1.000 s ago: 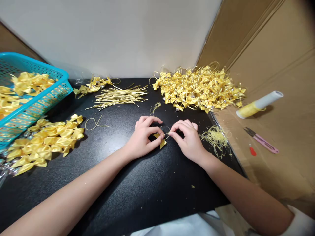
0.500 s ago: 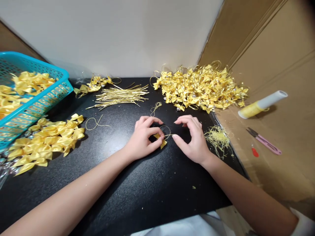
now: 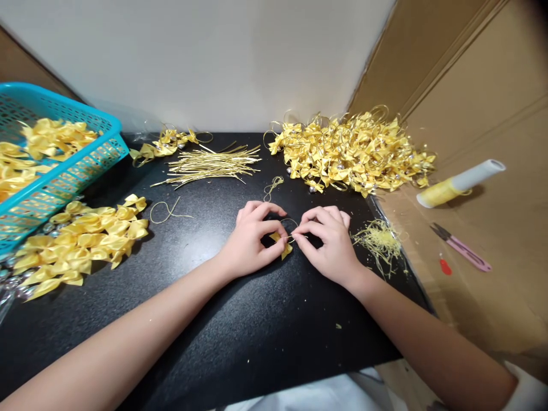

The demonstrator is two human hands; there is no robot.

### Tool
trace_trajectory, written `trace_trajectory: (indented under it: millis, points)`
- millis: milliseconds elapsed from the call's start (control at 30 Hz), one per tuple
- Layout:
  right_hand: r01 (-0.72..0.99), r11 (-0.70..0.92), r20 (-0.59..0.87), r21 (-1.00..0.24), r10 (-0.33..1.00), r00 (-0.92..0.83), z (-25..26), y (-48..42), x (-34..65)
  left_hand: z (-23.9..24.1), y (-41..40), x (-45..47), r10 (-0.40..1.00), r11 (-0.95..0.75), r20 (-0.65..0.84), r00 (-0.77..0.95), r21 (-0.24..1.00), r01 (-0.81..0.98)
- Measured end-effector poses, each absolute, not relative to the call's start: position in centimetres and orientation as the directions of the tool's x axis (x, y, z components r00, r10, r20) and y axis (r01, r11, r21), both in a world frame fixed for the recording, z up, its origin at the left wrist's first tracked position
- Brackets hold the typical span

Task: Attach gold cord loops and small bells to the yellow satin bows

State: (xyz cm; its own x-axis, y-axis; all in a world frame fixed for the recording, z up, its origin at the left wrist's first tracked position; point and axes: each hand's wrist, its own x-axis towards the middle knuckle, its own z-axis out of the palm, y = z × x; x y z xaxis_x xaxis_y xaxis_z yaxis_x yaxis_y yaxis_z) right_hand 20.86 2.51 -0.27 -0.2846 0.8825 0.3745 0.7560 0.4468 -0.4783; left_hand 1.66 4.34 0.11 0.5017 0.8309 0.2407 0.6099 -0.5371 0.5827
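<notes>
Black table (image 3: 205, 342): the work surface, filling the centre and lower part of the view. Cardboard sheet (image 3: 492, 274): adjoins the table edge from 2 to 4 o'clock. Blue basket (image 3: 72, 165): at 9 to 10 o'clock, part-filled with yellow ribbon pieces. Heap of looped bows (image 3: 351, 154): at 1 o'clock, against the back wall. Heap of plain bows (image 3: 81, 245): at 9 o'clock, just in front of the basket. Bundle of gold strips (image 3: 209, 165): at 11 o'clock, lying flat.

Left hand (image 3: 250, 242) and right hand (image 3: 331, 245): at the centre of the table, fingertips facing and almost touching. Left hand: thumb and fingers clenched on the bow (image 3: 283, 245), which sits just above the table between the two hands. Right hand: thumb and forefinger pinch the gold cord (image 3: 289, 224), whose loop stands up behind the bow.

Thread spool (image 3: 460, 184): at 2 o'clock on the cardboard. Pink snips (image 3: 462, 246): at 3 o'clock, near the spool. Pile of clippings (image 3: 379, 240): at 3 o'clock, just beside the right hand. Loose cord (image 3: 166, 211): at 10 o'clock, apart from the hands.
</notes>
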Motion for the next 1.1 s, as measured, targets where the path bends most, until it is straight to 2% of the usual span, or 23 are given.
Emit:
trace_trajectory:
  millis: [300, 500, 1100]
  points:
    - [0.723, 0.464, 0.412, -0.512, 0.871, -0.267, -0.35, 2.57, 20.84, 0.13, 4.36, 1.54, 0.837, -0.528, 0.260, 0.481, 0.613, 0.588]
    - [0.730, 0.457, 0.389, -0.508, 0.878, -0.280, -0.48, 2.62, 20.90, 0.22, 4.41, 1.54, 0.846, -0.526, 0.343, 0.409, 0.666, 0.529]
    - [0.747, 0.457, 0.391, -0.483, 0.876, -0.283, -0.52, 2.57, 20.96, 0.18, 4.32, 2.26, 0.868, -0.435, 0.181, 0.463, 0.726, 0.533]
